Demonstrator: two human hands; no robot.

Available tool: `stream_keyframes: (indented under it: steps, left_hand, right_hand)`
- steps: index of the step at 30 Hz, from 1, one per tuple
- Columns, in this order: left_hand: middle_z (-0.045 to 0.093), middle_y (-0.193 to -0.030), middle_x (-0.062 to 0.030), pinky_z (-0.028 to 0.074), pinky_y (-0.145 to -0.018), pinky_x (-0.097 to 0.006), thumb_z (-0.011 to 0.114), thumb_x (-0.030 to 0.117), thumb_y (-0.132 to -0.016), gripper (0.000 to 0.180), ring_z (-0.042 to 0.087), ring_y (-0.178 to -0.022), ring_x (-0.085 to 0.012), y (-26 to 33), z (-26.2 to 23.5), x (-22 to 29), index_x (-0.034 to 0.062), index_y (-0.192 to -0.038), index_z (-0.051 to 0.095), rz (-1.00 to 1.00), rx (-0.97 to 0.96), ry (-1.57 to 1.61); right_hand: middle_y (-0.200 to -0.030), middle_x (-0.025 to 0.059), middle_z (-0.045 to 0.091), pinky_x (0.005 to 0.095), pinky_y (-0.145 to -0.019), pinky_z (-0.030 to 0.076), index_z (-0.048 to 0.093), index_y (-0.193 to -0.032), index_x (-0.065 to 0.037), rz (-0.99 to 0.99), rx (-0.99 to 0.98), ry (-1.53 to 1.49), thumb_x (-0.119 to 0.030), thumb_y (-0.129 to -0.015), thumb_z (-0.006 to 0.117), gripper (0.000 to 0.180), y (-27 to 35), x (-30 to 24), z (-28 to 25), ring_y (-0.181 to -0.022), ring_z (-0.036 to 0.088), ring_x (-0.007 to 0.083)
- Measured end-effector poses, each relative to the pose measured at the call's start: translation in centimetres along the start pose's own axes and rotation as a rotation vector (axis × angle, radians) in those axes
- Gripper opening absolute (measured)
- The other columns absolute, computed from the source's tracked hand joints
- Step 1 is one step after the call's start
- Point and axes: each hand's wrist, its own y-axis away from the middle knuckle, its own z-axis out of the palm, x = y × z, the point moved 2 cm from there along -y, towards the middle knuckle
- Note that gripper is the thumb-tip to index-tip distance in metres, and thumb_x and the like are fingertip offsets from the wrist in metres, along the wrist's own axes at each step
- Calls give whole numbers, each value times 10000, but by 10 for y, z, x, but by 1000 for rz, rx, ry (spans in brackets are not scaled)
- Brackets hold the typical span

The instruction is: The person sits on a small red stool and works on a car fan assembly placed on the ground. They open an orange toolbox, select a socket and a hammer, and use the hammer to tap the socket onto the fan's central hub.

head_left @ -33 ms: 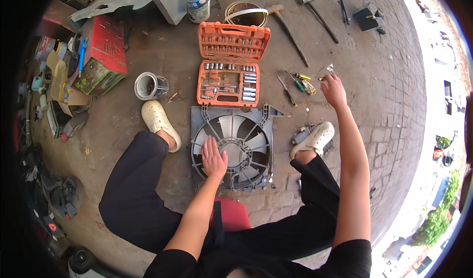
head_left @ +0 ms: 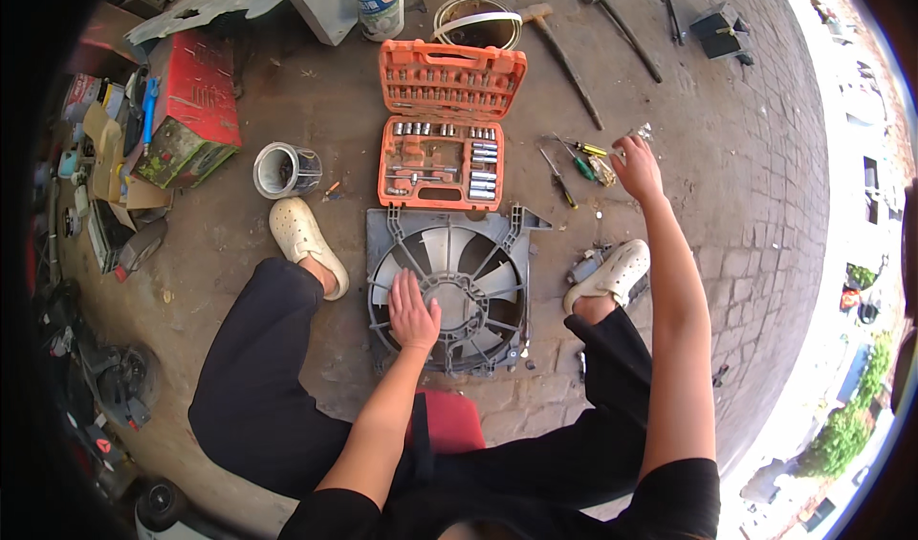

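Observation:
A radiator cooling fan in a grey plastic shroud lies flat on the ground between my feet. My left hand rests on its blades and hub, fingers stretched out and holding nothing. Farther out on the right, my right hand hovers beside several small hand tools, its fingers loosely bent and apart, with nothing visible in them. Next to it lie a green-handled screwdriver, a yellow-handled screwdriver and another thin screwdriver. Just beyond the fan, an orange socket set case stands with its lid raised.
At the left are a tin can and a red metal box. Beyond the case stand a white bottle and a bucket. A wooden-handled hammer and a sledgehammer lie far right. My shoes flank the fan.
My right hand has shifted slightly left, toward the screwdrivers. My left hand stays on the fan. The whole view has moved a little.

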Motion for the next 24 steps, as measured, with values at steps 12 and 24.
stream_keyframes:
  steps: [12,24]
  left_hand:
    - [497,-1333,-195,312,-1058,-510,491,329,-852,606,400,-1294,-416,-2,11,-6,-47,-1323,431,-30,-22,-4]
    - [509,-1306,-190,330,-1047,-502,546,287,-816,597,410,-1278,-421,-5,7,-1,-42,-1303,444,-13,23,45]
  right_hand:
    - [-1104,189,569,432,-912,468,534,-1132,-18,397,331,88,-234,-853,690,386,-132,18,145,-1062,539,370]
    - [-993,227,648,478,-810,506,550,-993,-1,372,6,-8,-338,-862,674,382,-128,26,162,-943,624,402]
